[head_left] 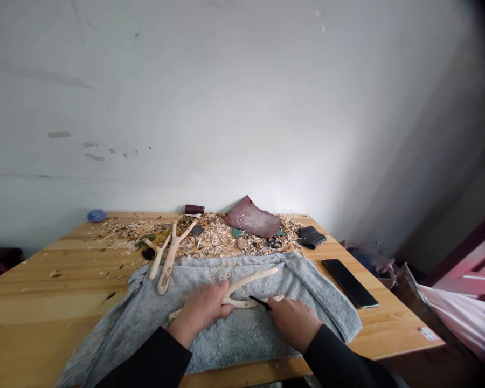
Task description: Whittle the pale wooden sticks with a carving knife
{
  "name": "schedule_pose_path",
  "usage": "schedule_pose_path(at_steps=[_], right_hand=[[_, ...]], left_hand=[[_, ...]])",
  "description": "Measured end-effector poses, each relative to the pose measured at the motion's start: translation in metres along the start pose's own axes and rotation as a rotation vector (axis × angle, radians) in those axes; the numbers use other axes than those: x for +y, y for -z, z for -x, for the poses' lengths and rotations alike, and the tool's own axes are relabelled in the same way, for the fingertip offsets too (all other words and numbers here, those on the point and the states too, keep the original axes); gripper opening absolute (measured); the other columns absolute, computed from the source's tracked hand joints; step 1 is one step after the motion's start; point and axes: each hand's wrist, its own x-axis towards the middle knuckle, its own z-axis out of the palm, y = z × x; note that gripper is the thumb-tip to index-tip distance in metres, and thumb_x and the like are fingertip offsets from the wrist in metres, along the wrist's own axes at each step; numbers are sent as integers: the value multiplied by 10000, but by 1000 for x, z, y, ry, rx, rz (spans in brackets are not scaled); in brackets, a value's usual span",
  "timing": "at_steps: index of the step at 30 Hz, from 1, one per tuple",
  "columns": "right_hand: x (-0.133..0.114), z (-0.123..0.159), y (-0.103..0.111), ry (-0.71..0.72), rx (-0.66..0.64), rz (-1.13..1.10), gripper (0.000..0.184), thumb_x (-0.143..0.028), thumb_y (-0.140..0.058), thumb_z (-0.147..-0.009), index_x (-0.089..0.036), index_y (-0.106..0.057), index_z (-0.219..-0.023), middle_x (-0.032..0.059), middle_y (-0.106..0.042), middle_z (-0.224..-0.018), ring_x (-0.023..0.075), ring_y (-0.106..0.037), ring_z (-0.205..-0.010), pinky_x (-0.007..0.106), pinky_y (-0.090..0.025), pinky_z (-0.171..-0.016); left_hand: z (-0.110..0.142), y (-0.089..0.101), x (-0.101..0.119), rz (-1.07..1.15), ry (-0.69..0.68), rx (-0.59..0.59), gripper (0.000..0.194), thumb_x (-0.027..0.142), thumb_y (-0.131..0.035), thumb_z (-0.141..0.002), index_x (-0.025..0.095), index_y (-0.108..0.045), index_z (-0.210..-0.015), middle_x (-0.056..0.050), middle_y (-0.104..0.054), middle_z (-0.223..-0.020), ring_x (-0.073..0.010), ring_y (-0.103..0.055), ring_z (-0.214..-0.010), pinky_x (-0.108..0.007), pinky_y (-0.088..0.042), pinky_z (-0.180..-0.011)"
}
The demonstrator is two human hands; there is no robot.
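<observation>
My left hand (202,307) grips a pale forked wooden branch (246,284) over a grey folded towel (234,345). My right hand (295,323) is shut on a small carving knife (260,303), whose dark blade touches the lower arm of the branch. Most of the knife handle is hidden in my fingers. Beyond the towel's far edge lie a longer forked wooden piece (171,258) and a thinner pale stick (158,258), both partly resting on the towel.
The towel lies on a wooden table (36,293) strewn with wood shavings (214,237). At the back are a maroon leather piece (253,217), a dark thread spool (194,209), and a blue lid (96,215). A black pouch (311,237) and a black phone (350,283) lie right.
</observation>
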Motion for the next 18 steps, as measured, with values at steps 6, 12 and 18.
schedule_pose_path(at_steps=[6,12,18], right_hand=[[-30,9,-20,-87,75,121,379,-13,-372,-889,-156,-640,-1115,131,-742,-889,221,-738,-810,253,-501,-635],[-46,11,-35,-241,163,254,392,0,-363,-901,-156,-656,-1109,139,-733,-841,235,-737,-735,281,-532,-601],[-7,8,-29,-298,86,-141,323,-195,-353,-997,-201,-609,-1195,116,-757,-876,297,-739,-847,332,-518,-646]], left_hand=[[-1,4,2,-22,30,-18,347,434,-552,-864,212,-569,-1131,-111,-748,-958,-312,-712,-896,-362,-507,-738],[1,4,4,-51,69,-35,378,442,-532,-881,209,-553,-1178,-114,-746,-998,-310,-711,-933,-367,-511,-763],[2,-2,4,-41,74,-19,360,442,-581,-869,219,-558,-1151,-99,-751,-991,-296,-720,-911,-349,-517,-757]])
